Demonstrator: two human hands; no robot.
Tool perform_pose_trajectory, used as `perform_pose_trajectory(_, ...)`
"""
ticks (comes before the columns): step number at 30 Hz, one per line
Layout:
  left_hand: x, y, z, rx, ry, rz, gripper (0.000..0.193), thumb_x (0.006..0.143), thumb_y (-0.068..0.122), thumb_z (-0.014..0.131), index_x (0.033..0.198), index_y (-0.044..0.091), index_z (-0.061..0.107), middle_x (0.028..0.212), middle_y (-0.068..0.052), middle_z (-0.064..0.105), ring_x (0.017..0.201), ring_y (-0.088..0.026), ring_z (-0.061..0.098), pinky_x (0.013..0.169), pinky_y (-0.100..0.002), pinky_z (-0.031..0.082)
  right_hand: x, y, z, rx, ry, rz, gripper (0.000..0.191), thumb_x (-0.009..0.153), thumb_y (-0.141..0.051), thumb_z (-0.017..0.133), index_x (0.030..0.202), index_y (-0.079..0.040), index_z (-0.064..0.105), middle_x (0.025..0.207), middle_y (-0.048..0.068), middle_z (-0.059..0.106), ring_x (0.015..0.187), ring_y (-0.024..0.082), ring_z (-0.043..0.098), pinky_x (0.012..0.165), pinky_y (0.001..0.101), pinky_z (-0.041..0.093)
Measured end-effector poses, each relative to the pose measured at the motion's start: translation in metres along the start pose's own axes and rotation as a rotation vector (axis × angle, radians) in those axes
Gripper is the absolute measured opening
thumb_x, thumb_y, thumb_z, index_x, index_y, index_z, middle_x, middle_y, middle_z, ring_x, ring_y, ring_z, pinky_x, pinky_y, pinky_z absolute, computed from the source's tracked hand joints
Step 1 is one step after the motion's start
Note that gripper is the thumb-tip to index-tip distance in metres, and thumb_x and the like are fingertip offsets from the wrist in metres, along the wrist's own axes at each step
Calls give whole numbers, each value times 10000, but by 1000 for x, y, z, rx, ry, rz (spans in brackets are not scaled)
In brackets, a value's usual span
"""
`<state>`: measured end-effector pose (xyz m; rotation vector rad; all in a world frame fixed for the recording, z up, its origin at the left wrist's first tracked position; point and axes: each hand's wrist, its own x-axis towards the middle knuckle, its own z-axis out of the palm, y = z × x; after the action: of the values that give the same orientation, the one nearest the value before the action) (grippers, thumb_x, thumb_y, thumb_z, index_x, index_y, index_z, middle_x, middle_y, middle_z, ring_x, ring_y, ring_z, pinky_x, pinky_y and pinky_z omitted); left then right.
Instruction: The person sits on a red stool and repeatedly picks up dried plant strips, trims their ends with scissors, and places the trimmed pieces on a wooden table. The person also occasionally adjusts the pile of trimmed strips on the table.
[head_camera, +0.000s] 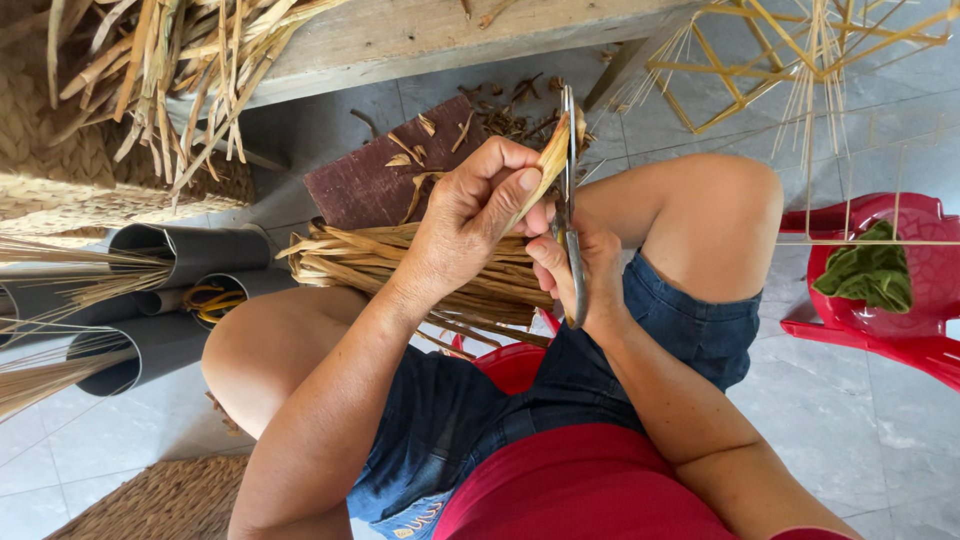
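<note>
- A seated person's left hand (470, 215) pinches a dried leaf strip (548, 165) between thumb and fingers, held above the lap.
- The right hand (575, 270) grips scissors (570, 200), blades pointing up and touching the strip.
- A bundle of dried strips (400, 262) lies across the knees, under both hands.
- Grey tubes (190, 255) holding thin sticks lie left; a red plastic chair (900, 320) stands right.

A seated person's left hand (470, 215) pinched a dried leaf strip (548, 165) while the right hand (580, 275) worked scissors (570, 200) against it, above a bundle of dried strips (400, 262) lying beside grey plastic pipes (190, 255) and a red plastic chair (890, 330).
</note>
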<state>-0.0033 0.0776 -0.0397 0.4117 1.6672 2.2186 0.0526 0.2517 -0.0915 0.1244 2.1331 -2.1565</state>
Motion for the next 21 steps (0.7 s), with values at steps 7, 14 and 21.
perform_pose_trajectory(7,-3,4,-1,112,-42,110,131,1128,165,556,1156,46,604,921,3,675,802,-35,634,741,-212,540,7,-4,-13,-176,-117,-287,537,873,-312,812,1230,-10,547,835,0,536,723,38,514,612,193,429)
perform_pose_trajectory(14,-3,9,2,114,-53,64,127,1122,152,548,1153,45,611,941,15,683,817,-27,629,714,-201,520,2,2,-6,12,-42,-141,404,927,-302,799,1119,2,616,826,0,642,584,63,534,485,219,431)
perform_pose_trajectory(21,-3,11,0,132,-46,84,136,1118,145,564,1147,34,637,943,5,680,797,-36,620,717,-210,534,3,-4,-9,15,-96,-248,486,962,-365,789,1218,-5,587,833,-30,596,644,54,521,546,215,422)
